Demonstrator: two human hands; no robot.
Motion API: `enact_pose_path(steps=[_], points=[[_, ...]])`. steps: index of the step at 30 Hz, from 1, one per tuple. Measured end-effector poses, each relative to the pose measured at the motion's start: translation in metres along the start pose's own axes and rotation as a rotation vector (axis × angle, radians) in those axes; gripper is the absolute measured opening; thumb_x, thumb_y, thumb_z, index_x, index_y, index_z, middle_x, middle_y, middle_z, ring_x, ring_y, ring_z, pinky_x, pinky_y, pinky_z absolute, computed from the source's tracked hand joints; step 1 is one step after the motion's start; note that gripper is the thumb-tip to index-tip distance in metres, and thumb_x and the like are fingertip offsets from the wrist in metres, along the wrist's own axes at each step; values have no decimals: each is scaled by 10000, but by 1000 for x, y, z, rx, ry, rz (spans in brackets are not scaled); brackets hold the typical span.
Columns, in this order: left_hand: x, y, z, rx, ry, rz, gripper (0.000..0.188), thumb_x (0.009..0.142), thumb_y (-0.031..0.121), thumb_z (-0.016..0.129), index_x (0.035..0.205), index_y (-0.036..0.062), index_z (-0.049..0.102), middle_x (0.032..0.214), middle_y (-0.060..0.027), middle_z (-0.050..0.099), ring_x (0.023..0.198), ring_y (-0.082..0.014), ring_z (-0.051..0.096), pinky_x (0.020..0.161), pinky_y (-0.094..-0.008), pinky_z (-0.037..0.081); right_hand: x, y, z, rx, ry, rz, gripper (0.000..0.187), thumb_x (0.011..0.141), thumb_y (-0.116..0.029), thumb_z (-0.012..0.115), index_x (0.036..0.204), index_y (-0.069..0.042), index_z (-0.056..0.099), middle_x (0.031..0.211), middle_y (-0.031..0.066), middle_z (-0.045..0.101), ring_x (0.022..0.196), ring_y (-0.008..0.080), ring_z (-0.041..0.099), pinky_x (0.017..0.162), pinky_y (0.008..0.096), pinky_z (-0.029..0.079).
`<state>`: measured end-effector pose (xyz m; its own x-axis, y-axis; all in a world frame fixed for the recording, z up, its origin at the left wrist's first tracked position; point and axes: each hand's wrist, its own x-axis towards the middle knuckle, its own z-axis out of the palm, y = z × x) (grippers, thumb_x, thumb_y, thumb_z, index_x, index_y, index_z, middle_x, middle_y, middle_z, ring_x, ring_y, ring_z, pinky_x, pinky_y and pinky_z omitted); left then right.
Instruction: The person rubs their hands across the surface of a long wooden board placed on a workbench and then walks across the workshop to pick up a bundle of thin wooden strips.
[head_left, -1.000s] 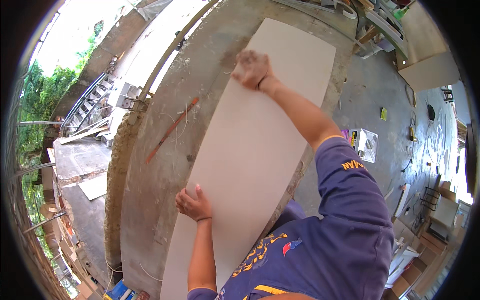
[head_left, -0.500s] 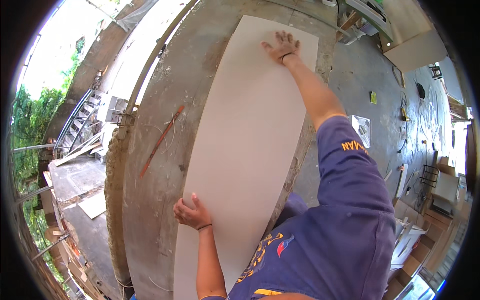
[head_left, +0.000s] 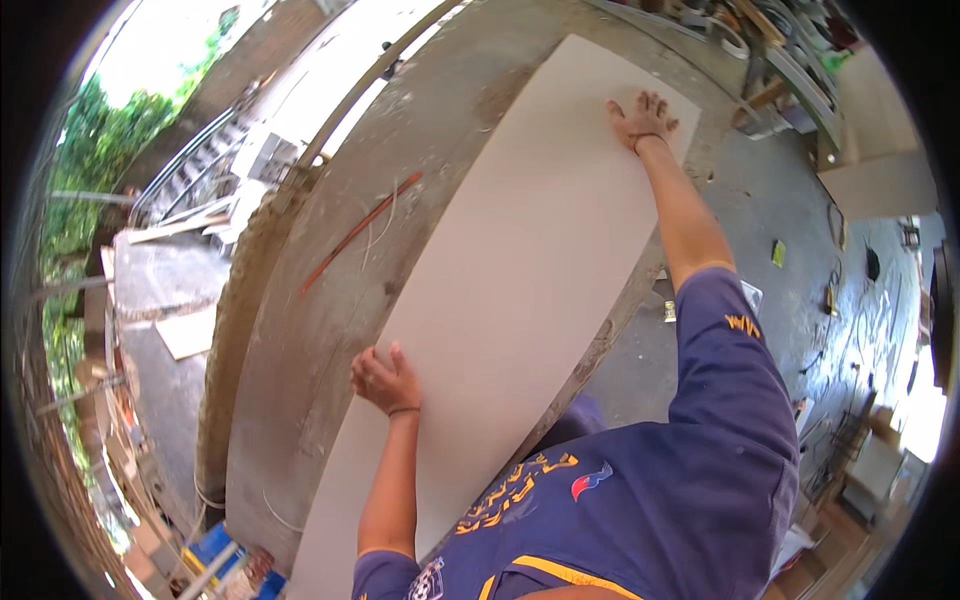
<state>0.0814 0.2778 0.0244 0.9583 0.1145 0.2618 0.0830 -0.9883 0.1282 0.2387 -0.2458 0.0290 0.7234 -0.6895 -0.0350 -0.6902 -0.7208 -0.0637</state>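
A long, pale flat board (head_left: 520,250) lies slantwise on a worn grey concrete surface (head_left: 330,340). Near its far end my right hand (head_left: 643,120) rests palm down, the fingers spread out. My left hand (head_left: 387,380) is at the board's left edge, closer to me, with its fingers curled over that edge and its thumb on top. A thin reddish-brown stick (head_left: 360,232) lies on the concrete left of the board, apart from both hands. Beside the stick runs a thin pale strand.
A rough concrete ledge (head_left: 235,340) bounds the surface on the left, with steps (head_left: 195,165) and scrap boards beyond it. At right, a lower floor (head_left: 790,220) carries scattered tools, cords and a yellow-green packet (head_left: 778,253). A large pale panel (head_left: 880,180) stands at the far right.
My view has turned, so the board now slants more toward the upper right. Both hands keep roughly the same places on it. The stick has not visibly moved on the concrete.
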Motion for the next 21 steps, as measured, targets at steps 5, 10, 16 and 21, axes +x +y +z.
enact_pose_path(steps=[5,10,16,21], points=[[0,8,-2,-1,-6,-44,367,815,392,461,956,53,468,1006,-113,481,1015,-297,404,852,-444,289,-111,-35,18,-89,74,-249,852,743,-659,299,1322,-50,162,1391,108,119,1284,288,72,994,532,45],[-4,2,0,5,-46,-77,313,834,347,447,965,64,466,1017,-91,467,1010,-290,402,835,-435,304,-162,-25,-15,-131,-183,-753,789,759,-627,288,1329,-94,176,1399,89,98,1290,268,44,1002,505,38],[-6,2,1,34,-40,-59,352,837,391,413,1002,85,472,1060,-88,466,1022,-273,404,871,-441,285,-125,-8,14,24,189,-219,765,771,-609,276,1331,-96,175,1395,114,96,1289,269,50,1012,484,29],[-4,7,3,20,-45,-19,397,837,393,405,1077,81,457,1154,-91,435,1103,-273,369,899,-447,272,-257,-31,1,87,2,-409,750,786,-569,289,1326,-62,170,1391,141,84,1290,285,25,1008,495,23]])
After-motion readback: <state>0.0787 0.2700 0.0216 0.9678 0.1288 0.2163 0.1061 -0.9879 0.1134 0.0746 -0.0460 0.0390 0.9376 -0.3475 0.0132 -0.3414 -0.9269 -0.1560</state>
